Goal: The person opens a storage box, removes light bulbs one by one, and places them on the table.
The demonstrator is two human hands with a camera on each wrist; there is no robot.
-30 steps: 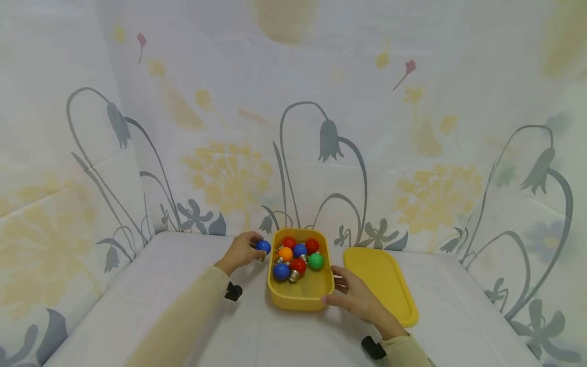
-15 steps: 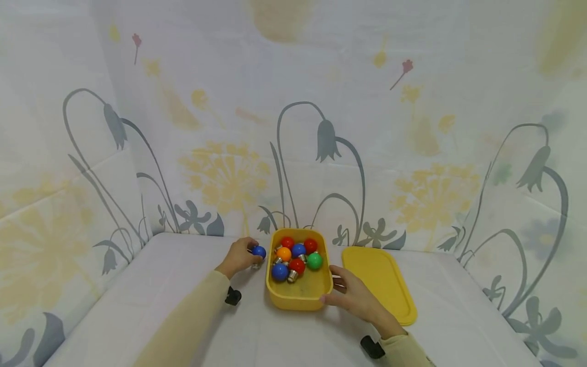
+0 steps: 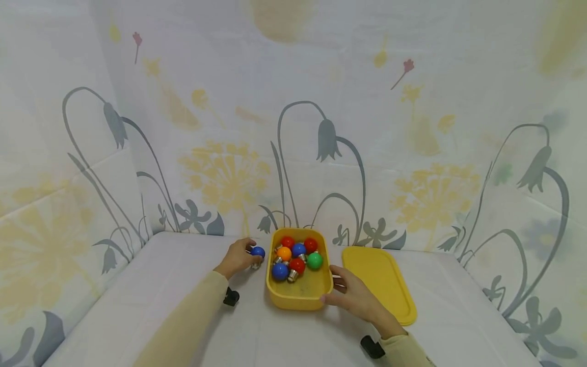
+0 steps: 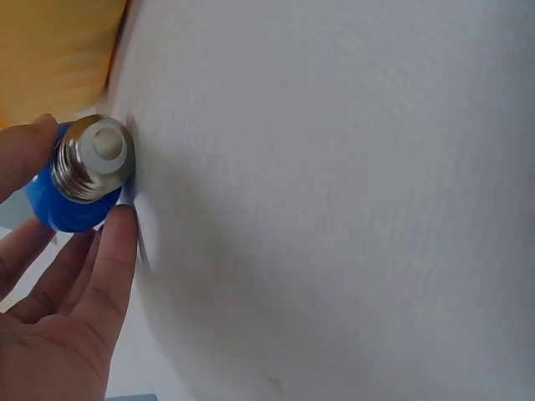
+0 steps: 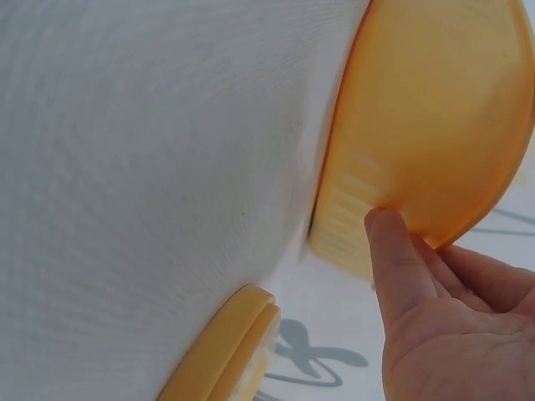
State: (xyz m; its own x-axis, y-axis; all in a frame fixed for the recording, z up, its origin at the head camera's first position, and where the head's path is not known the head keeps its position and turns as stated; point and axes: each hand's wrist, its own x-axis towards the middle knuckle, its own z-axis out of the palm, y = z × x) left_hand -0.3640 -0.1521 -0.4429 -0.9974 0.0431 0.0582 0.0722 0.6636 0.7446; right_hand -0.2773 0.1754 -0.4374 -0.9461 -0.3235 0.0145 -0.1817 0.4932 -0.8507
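Note:
A blue light bulb (image 3: 258, 252) with a silver screw base sits low by the white tabletop, left of the yellow box (image 3: 300, 304). My left hand (image 3: 236, 259) holds this bulb between thumb and fingers; in the left wrist view the bulb's screw base (image 4: 96, 159) faces the camera. Inside the box lie several bulbs, among them a green bulb (image 3: 315, 261), an orange bulb (image 3: 284, 253) and a red bulb (image 3: 297, 266). My right hand (image 3: 355, 295) rests against the box's right side and near corner, its fingers fairly straight on the outer wall (image 5: 435, 109).
A yellow lid (image 3: 380, 283) lies flat on the table to the right of the box, beyond the right hand. White cloth covers the tabletop (image 3: 270, 341). A flower-patterned curtain (image 3: 403, 193) rises behind and at both sides.
The left hand has shifted slightly left and down with the blue bulb, lowering it towards the tabletop beside the box. The right hand stays against the box.

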